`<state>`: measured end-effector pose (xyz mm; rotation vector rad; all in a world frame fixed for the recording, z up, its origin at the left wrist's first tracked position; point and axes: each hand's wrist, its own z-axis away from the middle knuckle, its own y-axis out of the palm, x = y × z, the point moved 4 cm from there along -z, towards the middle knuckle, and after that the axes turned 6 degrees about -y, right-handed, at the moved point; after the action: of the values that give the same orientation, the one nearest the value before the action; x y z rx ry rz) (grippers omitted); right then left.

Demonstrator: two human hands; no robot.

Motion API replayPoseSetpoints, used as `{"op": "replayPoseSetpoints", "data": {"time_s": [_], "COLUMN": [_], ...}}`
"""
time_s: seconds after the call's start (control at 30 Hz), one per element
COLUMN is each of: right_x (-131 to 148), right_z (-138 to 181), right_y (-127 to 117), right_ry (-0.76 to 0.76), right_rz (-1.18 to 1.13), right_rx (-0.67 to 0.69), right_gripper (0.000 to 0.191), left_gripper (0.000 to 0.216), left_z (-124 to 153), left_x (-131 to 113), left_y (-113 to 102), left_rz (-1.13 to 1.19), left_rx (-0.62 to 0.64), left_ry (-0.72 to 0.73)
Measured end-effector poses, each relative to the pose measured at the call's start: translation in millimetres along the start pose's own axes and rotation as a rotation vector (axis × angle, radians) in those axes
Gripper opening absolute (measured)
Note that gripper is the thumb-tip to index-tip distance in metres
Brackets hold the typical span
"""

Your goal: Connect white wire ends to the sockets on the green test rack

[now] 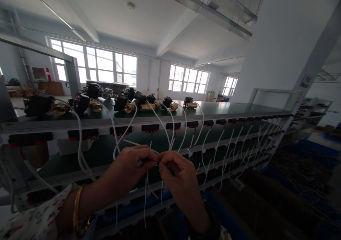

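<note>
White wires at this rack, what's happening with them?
A person stands at a long rack with green shelves. The left hand and right hand meet in front of it, both pinching thin white wires between the fingertips. More such wires run up to brass valves with black coils, lined along the top shelf, above a row of black connector blocks.
</note>
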<state>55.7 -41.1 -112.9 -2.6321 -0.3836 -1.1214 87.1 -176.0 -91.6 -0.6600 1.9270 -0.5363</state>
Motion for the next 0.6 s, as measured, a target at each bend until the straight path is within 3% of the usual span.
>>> {"op": "replayPoseSetpoints", "data": {"time_s": [0.2, 0.3, 0.4, 0.5, 0.53, 0.6], "right_x": [-2, -11, -30, -52, -59, -70], "right_z": [2, 4, 6, 7, 9, 15], "right_y": [3, 2, -6, -9, -8, -2], "right_ry": [0.024, 0.023, 0.101, 0.223, 0.250, 0.281], "right_rz": [-0.036, -0.033, -0.080, -0.205, -0.257, -0.368], "right_rx": [-0.003, -0.010, -0.061, -0.098, -0.107, -0.136], "right_gripper": [0.010, 0.011, 0.017, 0.028, 0.029, 0.027], "left_gripper": [0.016, 0.011, 0.024, 0.031, 0.034, 0.041], "left_z": [5, 8, -7, -44, -60, -90], "left_x": [5, 0, -10, -2, 6, 29], "left_y": [6, 0, -39, -105, -124, -147], "left_rz": [-0.005, -0.132, -0.382, -0.674, -0.777, -0.932], "left_rx": [-0.019, 0.001, -0.118, -0.407, -0.422, -0.275], "left_ry": [-0.013, 0.071, 0.198, 0.148, 0.116, 0.045]}}
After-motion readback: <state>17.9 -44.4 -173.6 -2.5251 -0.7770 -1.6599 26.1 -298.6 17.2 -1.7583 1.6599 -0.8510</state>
